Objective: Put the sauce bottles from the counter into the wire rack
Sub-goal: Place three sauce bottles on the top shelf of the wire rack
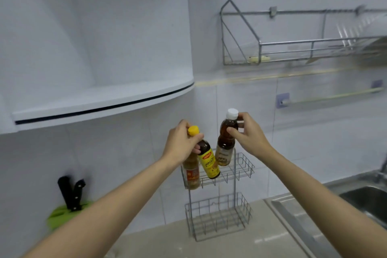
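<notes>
A two-tier wire rack [243,170] stands on the counter against the tiled wall. My left hand [181,142] grips the neck of a dark bottle with a yellow cap and yellow label [207,161], tilted over the rack's upper basket. Behind it a pale bottle with an orange label [191,174] stands at the left end of the upper basket. My right hand [246,134] holds a brown bottle with a white cap [226,144] by its neck, just above the upper basket. The lower basket [217,215] holds nothing.
A green knife block [62,213] with black-handled knives sits at the left on the counter. A steel sink [364,199] with a tap lies at the right. A wall-mounted dish rack [293,48] hangs above, and a curved white cabinet [94,98] juts out at upper left.
</notes>
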Demonstrator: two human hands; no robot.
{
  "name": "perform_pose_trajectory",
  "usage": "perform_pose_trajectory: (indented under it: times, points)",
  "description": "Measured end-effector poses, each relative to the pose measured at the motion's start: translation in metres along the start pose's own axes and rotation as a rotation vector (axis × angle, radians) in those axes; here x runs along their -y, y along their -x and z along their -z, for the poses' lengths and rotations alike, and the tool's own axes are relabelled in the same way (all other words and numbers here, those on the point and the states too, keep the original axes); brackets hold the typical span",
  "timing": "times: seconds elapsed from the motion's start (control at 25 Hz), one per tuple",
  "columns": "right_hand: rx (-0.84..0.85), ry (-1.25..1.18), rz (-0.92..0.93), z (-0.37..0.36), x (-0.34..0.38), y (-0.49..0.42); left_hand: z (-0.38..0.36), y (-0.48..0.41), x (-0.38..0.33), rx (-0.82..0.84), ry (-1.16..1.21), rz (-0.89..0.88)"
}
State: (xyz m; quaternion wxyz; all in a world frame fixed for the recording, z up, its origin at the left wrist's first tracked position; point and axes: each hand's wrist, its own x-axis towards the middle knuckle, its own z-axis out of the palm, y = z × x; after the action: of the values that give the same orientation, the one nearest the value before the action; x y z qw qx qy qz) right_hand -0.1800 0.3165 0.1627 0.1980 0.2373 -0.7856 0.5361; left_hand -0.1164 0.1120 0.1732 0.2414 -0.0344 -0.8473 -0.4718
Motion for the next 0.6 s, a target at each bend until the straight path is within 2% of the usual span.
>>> perform_pose_trajectory:
  times: [0.2,0.4,0.6]
  points:
    - [0.065,-0.030,-0.081,-0.018,-0.028,-0.016,-0.023,-0.015,0.007,-0.005,-0.148,-0.037]
    - [0.115,-0.254,-0.176,-0.031,-0.055,-0.016,-0.044,-0.020,0.026,0.090,-0.290,-0.054]
    - [0.345,-0.238,-0.211,-0.042,-0.075,-0.012,-0.061,-0.024,0.034,0.122,-0.345,0.005]
